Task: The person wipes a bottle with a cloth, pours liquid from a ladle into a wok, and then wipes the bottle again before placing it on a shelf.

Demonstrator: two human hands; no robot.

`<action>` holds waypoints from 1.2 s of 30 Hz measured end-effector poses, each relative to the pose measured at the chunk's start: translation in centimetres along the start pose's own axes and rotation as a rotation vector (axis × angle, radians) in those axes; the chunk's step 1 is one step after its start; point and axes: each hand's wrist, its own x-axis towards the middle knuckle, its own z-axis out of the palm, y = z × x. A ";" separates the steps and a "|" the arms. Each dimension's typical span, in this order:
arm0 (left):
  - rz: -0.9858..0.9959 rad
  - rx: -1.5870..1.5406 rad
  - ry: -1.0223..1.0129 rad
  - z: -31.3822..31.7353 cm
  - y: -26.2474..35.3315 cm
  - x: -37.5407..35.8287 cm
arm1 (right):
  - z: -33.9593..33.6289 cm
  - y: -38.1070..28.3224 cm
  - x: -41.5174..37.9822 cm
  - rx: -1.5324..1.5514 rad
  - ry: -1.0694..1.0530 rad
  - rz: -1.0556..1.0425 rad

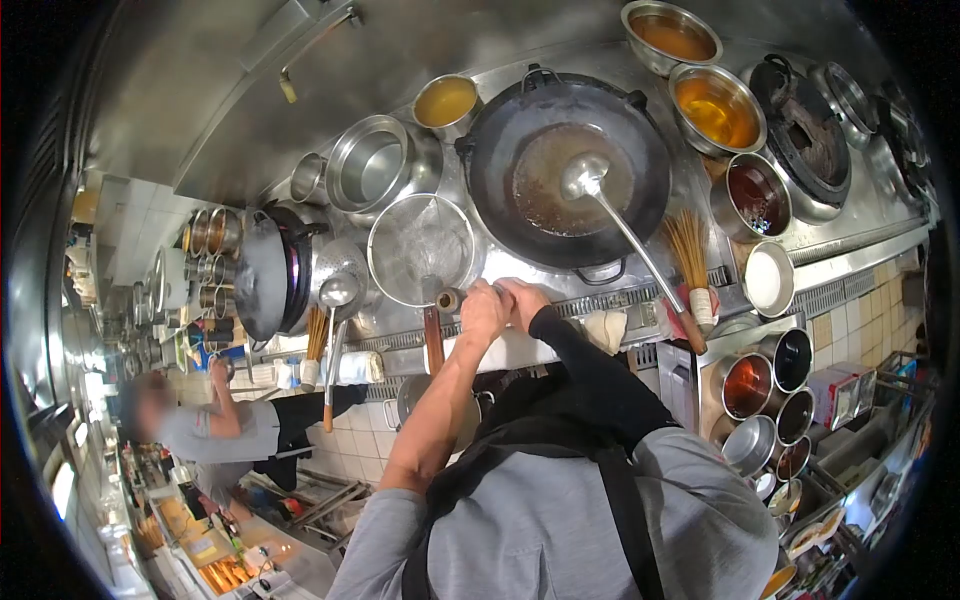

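Note:
My left hand [484,314] and my right hand [523,303] are close together at the stove's front edge, below the large wok [490,170]. Both have curled fingers, and whatever lies between them is hidden. Just left of my left hand is a small round brownish thing with a dark centre [449,300]. The wok holds a shallow brown liquid, and a long-handled ladle [628,236] rests in it with its wooden grip over the front edge. A round mesh strainer [421,250] lies left of the wok, its wooden handle pointing toward me.
Bowls of amber liquid [717,108] and a pot of dark red sauce [752,196] stand right of the wok. A bamboo brush [688,255] is beside the ladle. Further left are a steel pot [372,165], a second wok [262,275] and another person [225,430].

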 end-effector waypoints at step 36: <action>-0.280 -0.909 0.047 -5.0 -2.4 -9.1 | -24.8 -7.9 -12.2 -0.133 0.173 0.530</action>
